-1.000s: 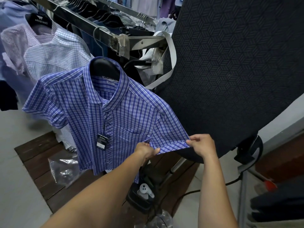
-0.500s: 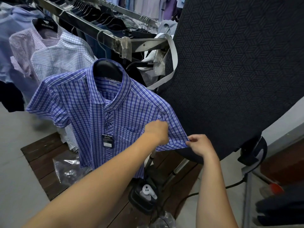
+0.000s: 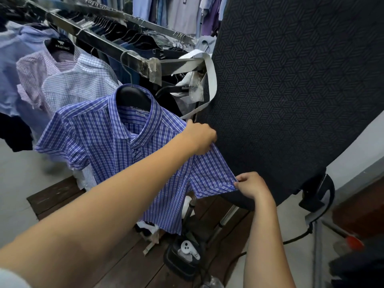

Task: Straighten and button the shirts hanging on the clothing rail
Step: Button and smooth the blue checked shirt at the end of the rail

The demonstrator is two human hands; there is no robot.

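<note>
Sleeve straightening on blue checked shirt [image 3: 108,142], hung on a black hanger [image 3: 133,96] at the near end of the clothing rail [image 3: 108,48]. The left hand [image 3: 199,138] grips the shoulder seam; the right hand [image 3: 251,185] pinches the sleeve hem [image 3: 216,189], with the cloth taut between them. Fabric judged light, limp and easily creased: hold at seams and hems and pull gently.

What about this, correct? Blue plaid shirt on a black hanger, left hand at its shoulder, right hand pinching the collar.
No. In the head view the right hand pinches the sleeve hem, not the collar. The rest stands: shirt on a black hanger, left hand at its shoulder.
</note>
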